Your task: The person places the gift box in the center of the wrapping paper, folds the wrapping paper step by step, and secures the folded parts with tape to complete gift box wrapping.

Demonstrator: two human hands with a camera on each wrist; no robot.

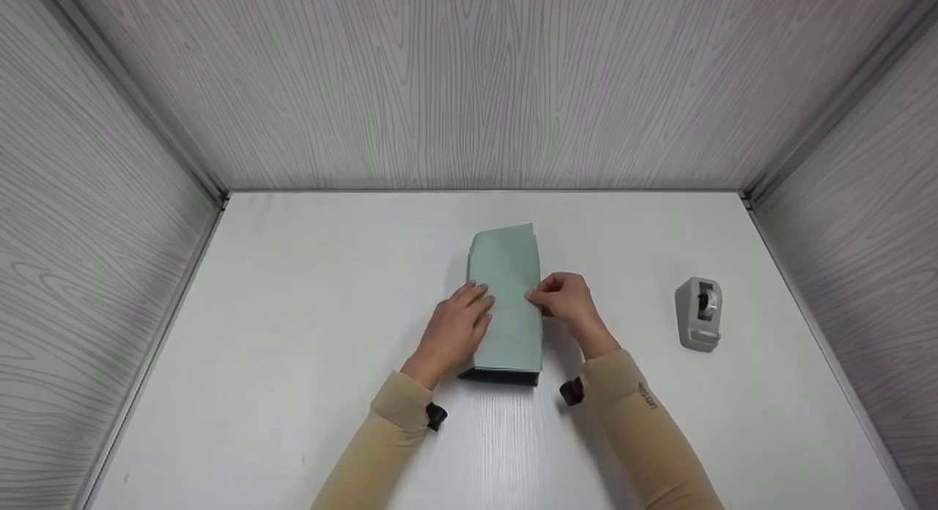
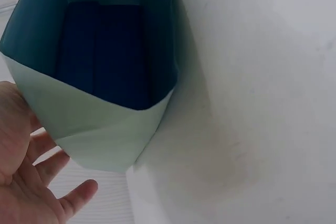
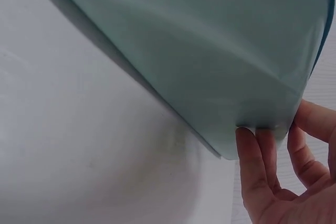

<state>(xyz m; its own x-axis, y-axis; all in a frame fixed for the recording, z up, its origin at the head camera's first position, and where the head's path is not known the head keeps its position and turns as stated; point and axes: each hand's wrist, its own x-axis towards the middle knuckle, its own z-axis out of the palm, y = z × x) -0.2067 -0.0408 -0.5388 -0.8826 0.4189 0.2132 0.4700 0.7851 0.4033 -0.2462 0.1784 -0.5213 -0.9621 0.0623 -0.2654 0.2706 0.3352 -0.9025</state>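
Observation:
A long bundle of pale green wrapping paper [image 1: 506, 334], dark blue on its inner side, lies lengthwise on the table. In the left wrist view its near end gapes, showing a dark blue interior [image 2: 118, 53]. My left hand [image 1: 453, 330] rests on the left edge of the bundle, its fingers spread over the top. On the opposite edge, my right hand [image 1: 568, 303] pinches the paper, thumb on top. The right wrist view shows those fingertips [image 3: 248, 137] against the creased green side [image 3: 184, 51].
A grey tape dispenser [image 1: 698, 316] stands on the white table [image 1: 293, 334] to the right. Grey wood-grain panels [image 1: 469, 85] enclose the table at the back and both sides. A dark wrist camera [image 1: 571, 391] hangs below the right cuff.

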